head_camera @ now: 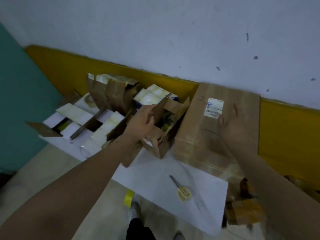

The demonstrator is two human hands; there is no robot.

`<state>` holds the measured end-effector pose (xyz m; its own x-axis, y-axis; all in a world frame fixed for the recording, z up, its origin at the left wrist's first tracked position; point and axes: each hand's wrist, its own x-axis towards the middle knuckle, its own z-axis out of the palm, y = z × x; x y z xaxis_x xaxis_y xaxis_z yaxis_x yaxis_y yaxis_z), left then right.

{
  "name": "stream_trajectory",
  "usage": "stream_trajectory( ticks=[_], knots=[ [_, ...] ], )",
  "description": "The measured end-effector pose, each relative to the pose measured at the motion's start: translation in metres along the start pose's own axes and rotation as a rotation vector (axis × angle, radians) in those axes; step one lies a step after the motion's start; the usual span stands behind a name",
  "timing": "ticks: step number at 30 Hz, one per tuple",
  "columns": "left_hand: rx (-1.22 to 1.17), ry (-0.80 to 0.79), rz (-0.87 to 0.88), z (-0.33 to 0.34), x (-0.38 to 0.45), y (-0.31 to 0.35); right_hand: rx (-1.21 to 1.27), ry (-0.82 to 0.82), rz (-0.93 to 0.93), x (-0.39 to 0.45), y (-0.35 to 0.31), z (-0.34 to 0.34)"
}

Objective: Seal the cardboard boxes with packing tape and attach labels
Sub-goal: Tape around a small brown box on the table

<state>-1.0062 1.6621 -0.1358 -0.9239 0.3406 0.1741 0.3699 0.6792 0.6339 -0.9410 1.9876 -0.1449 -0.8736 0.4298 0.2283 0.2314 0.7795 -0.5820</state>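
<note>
Left hand [144, 118]: reaches forward over the small open box [161, 135]; fingers [149, 108] straight and loosely together, touching the upright front flap [160, 110] of that box, not curled round it.
Right hand [232, 125]: motion-blurred, held over the sealed box [216, 129]; fingers look spread and straight, but whether they touch the cardboard cannot be told.
Sealed box: large, closed, lies against the yellow wall band [285, 132] at right; glossy tape visible across its near end; handwriting near its far corner.
Label [213, 107]: white, stuck on top of the sealed box, just beyond the right hand's fingertips.
Small open box: stands between the sealed box and the wide open box [83, 123], flaps up, contents dark and unclear.
Wide open box: left of centre, flaps open, white packets inside with cardboard dividers; a tape roll [90, 100] lies on the packets at its far side.
Tall cardboard pieces [110, 94]: stand upright behind the two open boxes.
Tabletop [155, 179]: white sheet surface carrying the boxes.
Scissors [181, 189]: yellow handles, lie on the tabletop near its front edge, well apart from both hands.
Yellow tape roll [129, 198]: below the tabletop edge, on the floor [52, 170].
Brown crumpled packaging [245, 210]: at lower right, beside the tabletop.
Shoes [134, 212]: on the floor at the bottom of view.
</note>
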Motion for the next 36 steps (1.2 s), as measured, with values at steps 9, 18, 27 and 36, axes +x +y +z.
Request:
stream_trajectory(
  ticks=[9, 18, 27, 36],
  knots=[
    [0.124, 0.223, -0.38, -0.101, -0.143, -0.105, 0.075, -0.104, -0.658, -0.059, -0.142, 0.088],
    [0.205, 0.309, -0.657, -0.151, -0.251, -0.18, 0.143, -0.298, -0.836, -0.117, -0.211, 0.165],
    [0.209, 0.196, -0.309, -0.153, -0.145, -0.245, 0.166, -0.221, -0.594, -0.118, -0.235, 0.224],
    [-0.01, 0.018, 0.039, -0.122, -0.071, -0.276, 0.023, 0.1, -0.291, -0.153, -0.24, 0.263]
  ],
)
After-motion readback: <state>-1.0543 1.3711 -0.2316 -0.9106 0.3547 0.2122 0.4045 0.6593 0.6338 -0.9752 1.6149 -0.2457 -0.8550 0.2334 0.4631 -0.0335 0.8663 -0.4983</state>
